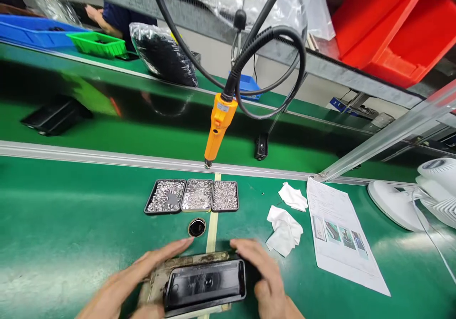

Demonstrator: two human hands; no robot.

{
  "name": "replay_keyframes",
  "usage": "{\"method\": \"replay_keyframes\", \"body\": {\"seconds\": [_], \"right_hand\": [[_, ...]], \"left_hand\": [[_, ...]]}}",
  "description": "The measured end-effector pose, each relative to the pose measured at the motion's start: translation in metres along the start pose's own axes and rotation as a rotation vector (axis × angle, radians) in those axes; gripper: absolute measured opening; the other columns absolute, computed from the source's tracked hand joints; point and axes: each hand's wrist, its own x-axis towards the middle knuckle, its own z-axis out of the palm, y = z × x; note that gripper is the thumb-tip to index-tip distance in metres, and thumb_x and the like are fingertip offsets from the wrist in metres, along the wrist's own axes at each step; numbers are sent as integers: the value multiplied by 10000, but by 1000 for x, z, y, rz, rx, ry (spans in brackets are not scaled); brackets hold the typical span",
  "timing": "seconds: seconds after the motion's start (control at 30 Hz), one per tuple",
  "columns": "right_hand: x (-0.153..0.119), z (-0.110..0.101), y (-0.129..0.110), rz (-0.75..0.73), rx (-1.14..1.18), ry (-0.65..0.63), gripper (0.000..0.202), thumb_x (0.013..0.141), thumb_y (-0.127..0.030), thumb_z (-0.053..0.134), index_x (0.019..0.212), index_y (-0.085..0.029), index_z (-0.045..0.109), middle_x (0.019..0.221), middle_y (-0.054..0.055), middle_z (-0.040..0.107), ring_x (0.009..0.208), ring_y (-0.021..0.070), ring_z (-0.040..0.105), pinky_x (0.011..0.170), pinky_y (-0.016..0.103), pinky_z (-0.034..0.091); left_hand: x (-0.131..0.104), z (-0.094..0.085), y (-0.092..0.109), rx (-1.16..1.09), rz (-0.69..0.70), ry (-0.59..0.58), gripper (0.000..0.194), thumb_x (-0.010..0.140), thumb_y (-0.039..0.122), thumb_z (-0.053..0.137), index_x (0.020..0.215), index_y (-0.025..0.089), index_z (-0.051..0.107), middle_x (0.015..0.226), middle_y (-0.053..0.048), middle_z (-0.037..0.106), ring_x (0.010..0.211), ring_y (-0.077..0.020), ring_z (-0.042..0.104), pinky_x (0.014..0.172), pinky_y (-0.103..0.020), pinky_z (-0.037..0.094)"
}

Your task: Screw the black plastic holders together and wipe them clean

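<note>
A black rectangular plastic housing (206,283) with raised rims lies in a worn, light-coloured fixture (156,281) at the bottom centre. My left hand (149,271) is spread along the left side, its fingers stretched toward the far edge and its thumb near the housing's left end. On the right, my right hand (263,276) curves beside the housing with thumb and fingers apart, a dark gap between them. Whether either hand touches the housing is unclear. Just beyond the left fingertips sits a small round black dish with a metallic rim (197,227).
Three small trays of metal parts (166,196) stand behind the fixture. Above them hangs an orange electric screwdriver (219,124) on a coiled cable. White cloths (284,231), an instruction sheet (342,233) and a white fan (434,186) are at right. A co-worker's arm (103,17) shows beyond the shelf.
</note>
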Motion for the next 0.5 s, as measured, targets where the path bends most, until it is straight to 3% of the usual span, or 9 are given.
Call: {"method": "replay_keyframes", "body": {"seconds": [0.07,0.13,0.2,0.3,0.5], "right_hand": [[5,1,6,151,92,139,515,1085,-526,224,1436,-310,533,1258,87,640,1089,242,607,977,434,480],[11,2,11,280,125,208,503,1097,-473,219,1331,-280,620,1118,74,652,952,205,600,884,375,475],[16,3,13,339,128,209,500,1097,-470,248,1233,-250,676,1026,65,638,868,185,577,819,340,460],[20,4,13,382,136,207,501,1090,-497,285,1198,-220,689,992,63,633,791,165,548,752,310,452],[22,6,14,381,150,205,475,1078,-516,353,1161,-205,702,958,63,648,800,163,572,681,278,453]], "left_hand": [[27,-12,-9,74,-63,10,437,999,522,496,1403,364,546,1339,-12,678,1191,-266,654,1007,-413,543],[63,-20,-18,193,3,45,334,997,507,530,1223,293,650,1215,-36,707,1108,-261,649,950,-402,532],[99,-20,-25,236,55,30,306,1023,463,485,1070,243,693,1095,-55,716,1060,-267,617,946,-421,489],[139,-8,-33,287,116,-7,281,1009,404,501,988,230,721,957,-56,705,948,-267,574,864,-415,466],[156,7,-39,349,134,-42,253,982,330,523,865,211,714,862,-69,651,875,-273,510,818,-428,400]]}}
